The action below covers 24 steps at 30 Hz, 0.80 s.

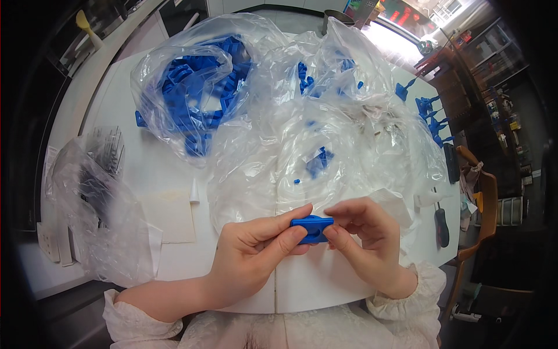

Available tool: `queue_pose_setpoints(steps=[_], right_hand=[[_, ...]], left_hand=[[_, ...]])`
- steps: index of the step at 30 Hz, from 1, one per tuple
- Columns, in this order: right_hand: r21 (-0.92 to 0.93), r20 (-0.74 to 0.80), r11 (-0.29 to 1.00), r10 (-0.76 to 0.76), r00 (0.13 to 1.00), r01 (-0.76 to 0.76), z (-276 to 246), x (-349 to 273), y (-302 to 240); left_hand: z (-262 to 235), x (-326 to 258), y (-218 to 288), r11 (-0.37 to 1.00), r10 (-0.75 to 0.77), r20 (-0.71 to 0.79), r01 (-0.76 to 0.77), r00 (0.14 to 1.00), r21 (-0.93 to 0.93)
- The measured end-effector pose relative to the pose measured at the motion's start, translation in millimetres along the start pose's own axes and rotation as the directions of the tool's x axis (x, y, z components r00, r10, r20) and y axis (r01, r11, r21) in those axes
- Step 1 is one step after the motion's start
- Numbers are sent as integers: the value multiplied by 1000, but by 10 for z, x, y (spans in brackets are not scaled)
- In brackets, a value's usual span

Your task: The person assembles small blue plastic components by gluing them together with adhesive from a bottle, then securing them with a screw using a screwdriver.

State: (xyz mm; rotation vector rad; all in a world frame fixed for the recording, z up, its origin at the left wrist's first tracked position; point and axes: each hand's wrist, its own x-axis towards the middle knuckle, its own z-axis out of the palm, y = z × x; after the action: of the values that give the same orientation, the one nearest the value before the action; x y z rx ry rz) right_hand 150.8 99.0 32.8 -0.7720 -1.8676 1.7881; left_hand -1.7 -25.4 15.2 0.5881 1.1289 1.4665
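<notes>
Over the near edge of the table I hold a small blue plastic part (314, 229) with a flat top edge and an oval recess in its front. My left hand (256, 247) pinches its left end between thumb and fingers. At the right end, the thumb of my right hand (369, 241) presses on the part; the fingers are curled above and behind it, the index finger slightly blurred. Just beyond lies a clear plastic bag (250, 180) with a few small blue pieces (318, 163) in it.
A clear bag of larger blue parts (195, 87) sits at the far left of the white table (180, 262). Several blue pieces (433, 119) line the right edge, near a black-handled screwdriver (442, 227). Another crumpled bag (116, 232) lies left; a wooden chair (490, 203) stands right.
</notes>
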Motion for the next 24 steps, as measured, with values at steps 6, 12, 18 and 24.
queue_pose_setpoints(steps=[6,12,18,24], right_hand=[[-103,17,991,-82,997,83,-5,-25,90],[-94,119,990,-95,988,106,-24,-23,116],[2,78,1000,-18,997,18,18,-16,104],[26,121,999,21,992,-24,-34,18,117]], left_hand=[[-4,-6,-3,1000,1,5,-1,1000,12],[0,-6,-1,999,-1,-4,1,1000,40],[-30,-14,-5,998,-3,-1,4,1000,65],[1,19,6,999,-29,-13,30,999,34]])
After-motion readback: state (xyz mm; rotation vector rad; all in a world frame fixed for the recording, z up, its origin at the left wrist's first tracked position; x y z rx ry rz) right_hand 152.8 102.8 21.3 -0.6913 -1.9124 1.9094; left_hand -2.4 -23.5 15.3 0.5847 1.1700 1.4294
